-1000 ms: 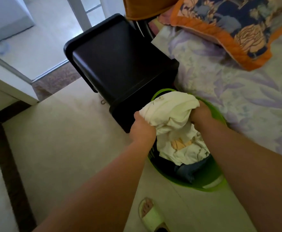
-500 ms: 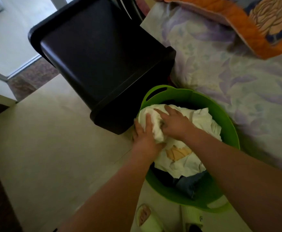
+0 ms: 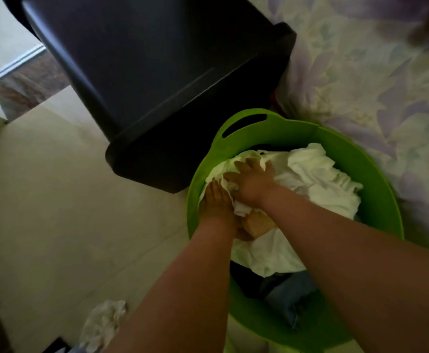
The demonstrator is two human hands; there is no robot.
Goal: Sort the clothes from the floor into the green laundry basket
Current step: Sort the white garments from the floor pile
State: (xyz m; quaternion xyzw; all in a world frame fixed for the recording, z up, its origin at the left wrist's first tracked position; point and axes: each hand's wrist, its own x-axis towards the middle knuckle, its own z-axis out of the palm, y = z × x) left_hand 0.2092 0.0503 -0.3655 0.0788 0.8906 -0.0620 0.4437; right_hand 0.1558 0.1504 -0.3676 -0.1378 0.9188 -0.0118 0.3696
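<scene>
pale floor tiles (image 3: 55,200) carry everything here, with a flowered bedspread (image 3: 361,85) along the right edge and a dark threshold strip at the far left.

left hand (image 3: 217,200) lies palm down on the white garment (image 3: 318,179), fingers straight and pressing its near-left folds; that grip is flat, not curled round anything. right hand (image 3: 253,182) sits just beside it, touching it, fingers spread and flat on the same cloth. both forearms reach in from the near edge of the floor.

the white garment fills the upper part of the green laundry basket (image 3: 376,189), with a tan printed patch (image 3: 258,224) showing under the right wrist. beneath it, toward the basket's near rim, lies dark blue clothing (image 3: 287,294).

the basket stands on the floor against the bed, touching or just beside a black plastic bin (image 3: 157,72) at its far-left side. a crumpled white cloth (image 3: 104,324) lies on the floor near the bottom edge, left of the left forearm.
</scene>
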